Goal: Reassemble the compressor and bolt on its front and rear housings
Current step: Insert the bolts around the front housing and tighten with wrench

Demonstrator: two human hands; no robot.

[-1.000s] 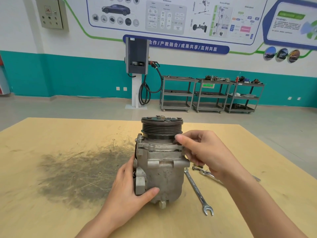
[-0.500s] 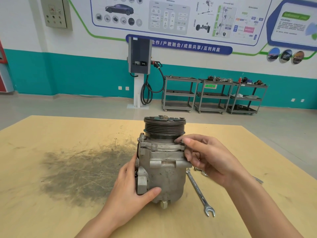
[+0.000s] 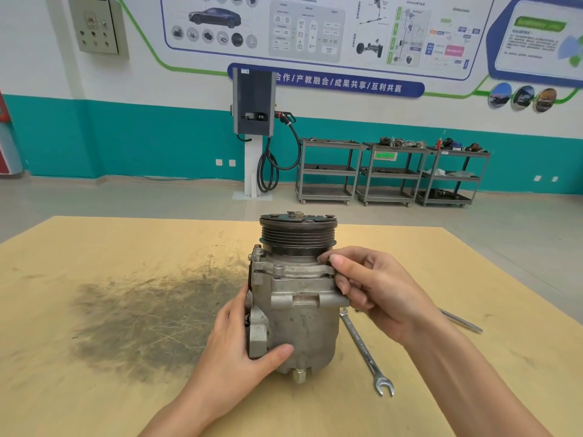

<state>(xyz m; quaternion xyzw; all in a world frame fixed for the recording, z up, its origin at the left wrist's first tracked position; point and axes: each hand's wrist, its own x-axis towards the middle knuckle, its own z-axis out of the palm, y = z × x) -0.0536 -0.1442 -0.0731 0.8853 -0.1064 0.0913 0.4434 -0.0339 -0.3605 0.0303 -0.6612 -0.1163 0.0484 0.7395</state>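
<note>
A grey aluminium compressor [image 3: 303, 323] stands upright on the wooden table [image 3: 94, 247], its dark grooved pulley [image 3: 298, 236] on top. My left hand [image 3: 243, 357] grips the lower left side of the body, thumb across the front. My right hand [image 3: 375, 288] sits at the upper right, its fingertips pinching at the front housing flange just under the pulley; what they hold is too small to tell. A bolt head [image 3: 299, 375] sticks out at the bottom front.
A combination wrench [image 3: 366, 351] lies on the table right of the compressor, and another tool [image 3: 460, 320] lies partly hidden behind my right wrist. A dark greasy smear [image 3: 142, 316] covers the table on the left. Tool carts [image 3: 391, 171] and a charging post [image 3: 254, 134] stand far behind.
My right hand's fingers have shifted slightly at the flange under the pulley. My left hand and the compressor have stayed put.
</note>
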